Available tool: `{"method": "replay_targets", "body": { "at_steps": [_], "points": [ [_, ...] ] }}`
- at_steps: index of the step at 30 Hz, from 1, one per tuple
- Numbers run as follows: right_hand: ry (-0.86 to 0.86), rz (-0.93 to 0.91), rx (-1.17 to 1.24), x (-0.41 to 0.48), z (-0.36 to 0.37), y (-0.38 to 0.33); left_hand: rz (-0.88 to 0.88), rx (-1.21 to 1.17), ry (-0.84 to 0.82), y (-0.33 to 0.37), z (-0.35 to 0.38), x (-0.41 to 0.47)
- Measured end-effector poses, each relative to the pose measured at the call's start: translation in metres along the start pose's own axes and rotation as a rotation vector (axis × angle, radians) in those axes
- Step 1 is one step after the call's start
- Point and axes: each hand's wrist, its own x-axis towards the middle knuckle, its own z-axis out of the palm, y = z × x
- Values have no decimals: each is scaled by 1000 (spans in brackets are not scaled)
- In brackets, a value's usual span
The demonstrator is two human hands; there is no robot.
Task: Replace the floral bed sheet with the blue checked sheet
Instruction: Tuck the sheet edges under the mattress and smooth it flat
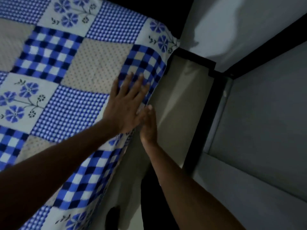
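At the bed's right-hand edge, head view, the blue checked sheet (66,105) lies spread across the bed, its patches of check, dot and flower print covering everything of the bed that shows. No separate floral bed sheet is in view; I judge it already off. My left hand (126,105) lies flat on the sheet just inside the edge, fingers straight and slightly spread, pressing the cloth and gripping nothing. My right hand (148,125) stands edge-on just beside it at the fold where the sheet drops over the side, fingers straight and together, touching the hanging cloth; nothing is held. Judgement: the step in hand is smoothing and tucking this edge, late in the task. The next move calls for the right hand to push the hanging border down and in, while the left pins the top so the pattern does not drag. The far corner appears to sit square. Beside the bed runs a pale strip of floor (176,105), then a dark band (206,113) at the foot of a grey wall (265,122). The room is dim. A dark object (114,216) low by the bed cannot be identified.
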Motion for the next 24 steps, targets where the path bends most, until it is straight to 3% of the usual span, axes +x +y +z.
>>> {"method": "replay_targets", "body": {
  "at_steps": [3, 6, 10, 14, 18, 21, 24],
  "points": [
    [18, 67, 33, 23, -32, -21, 124, -163, 16, 7, -11, 29],
    [104, 65, 48, 61, -51, -58, 71, -306, 168, -6, -28, 70],
    [196, 29, 53, 120, -53, -113, -77, -265, 279, -36, -51, 125],
    [293, -152, -35, 163, -68, -152, 21, -174, 342, -43, -54, 155],
    [181, -276, -73, 196, -97, -162, 70, -169, 329, -41, -49, 185],
    [89, -290, -137, 225, -111, -170, 93, -111, 216, -41, -54, 217],
    [-52, -146, -197, 254, -111, -188, 107, -87, 92, -38, -67, 255]
  ]
}}
